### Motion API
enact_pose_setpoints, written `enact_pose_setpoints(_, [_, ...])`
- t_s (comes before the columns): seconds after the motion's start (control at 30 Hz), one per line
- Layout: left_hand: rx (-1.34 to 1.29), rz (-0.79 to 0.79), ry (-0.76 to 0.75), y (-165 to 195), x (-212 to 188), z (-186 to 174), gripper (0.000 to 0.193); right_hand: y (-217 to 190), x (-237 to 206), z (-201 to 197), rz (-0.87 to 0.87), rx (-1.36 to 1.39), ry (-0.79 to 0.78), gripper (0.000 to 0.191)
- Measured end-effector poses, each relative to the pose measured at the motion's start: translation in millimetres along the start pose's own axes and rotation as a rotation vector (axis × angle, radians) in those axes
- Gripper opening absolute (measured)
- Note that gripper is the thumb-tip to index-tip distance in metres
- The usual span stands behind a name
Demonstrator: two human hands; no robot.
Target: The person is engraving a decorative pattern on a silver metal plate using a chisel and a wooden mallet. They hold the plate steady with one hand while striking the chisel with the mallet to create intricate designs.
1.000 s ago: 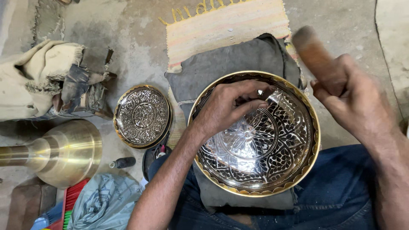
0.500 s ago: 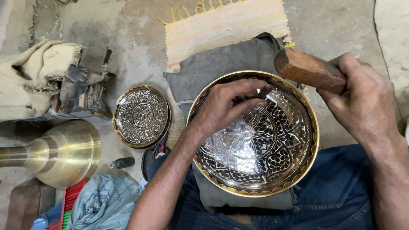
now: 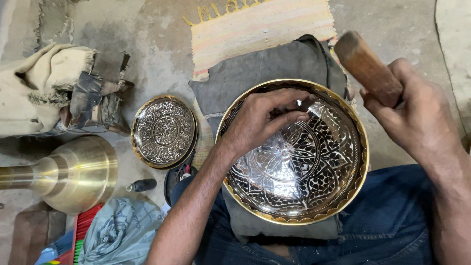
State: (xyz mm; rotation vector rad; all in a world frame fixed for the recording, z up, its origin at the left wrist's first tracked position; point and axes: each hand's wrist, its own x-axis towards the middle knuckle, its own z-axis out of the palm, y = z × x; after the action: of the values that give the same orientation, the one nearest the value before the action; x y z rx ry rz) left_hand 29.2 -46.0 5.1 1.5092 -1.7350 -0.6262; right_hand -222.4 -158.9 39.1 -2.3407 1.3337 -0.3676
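The left hand (image 3: 262, 118) rests inside the large round engraved brass bowl (image 3: 299, 196), fingertips pinched on a thin tool too small to identify. The right hand (image 3: 417, 118) grips a brown wooden mallet (image 3: 365, 66) above the bowl's far right rim. The bowl sits on a grey cloth (image 3: 265, 68) over the lap.

Concrete floor (image 3: 147, 44): striped woven mat (image 3: 260, 29), small engraved plate (image 3: 164, 131), brass vessel (image 3: 73, 172), beige cloth bundle (image 3: 34, 88), grey plastic bag (image 3: 120, 233).
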Motion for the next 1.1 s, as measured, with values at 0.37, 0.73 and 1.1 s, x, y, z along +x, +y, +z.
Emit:
enact_pose_setpoints(0.37, [-0.024, 0.003, 0.027, 3.0, -0.8, -3.6, 0.043, 2.7, -2.1, -0.6, -0.267, -0.200, 0.159, 0.023])
enact_pose_setpoints(0.73, [-0.058, -0.058, -0.009, -3.1, -3.8, -1.5, 0.043, 7.0, -4.2, 2.6, -0.371, -0.240, 0.172, 0.025])
enact_pose_setpoints(1.1, [-0.103, 0.009, 0.043, -2.8, -5.3, -0.4, 0.041, -0.1, -3.5, -1.0, -0.203, 0.039, 0.249, 0.023])
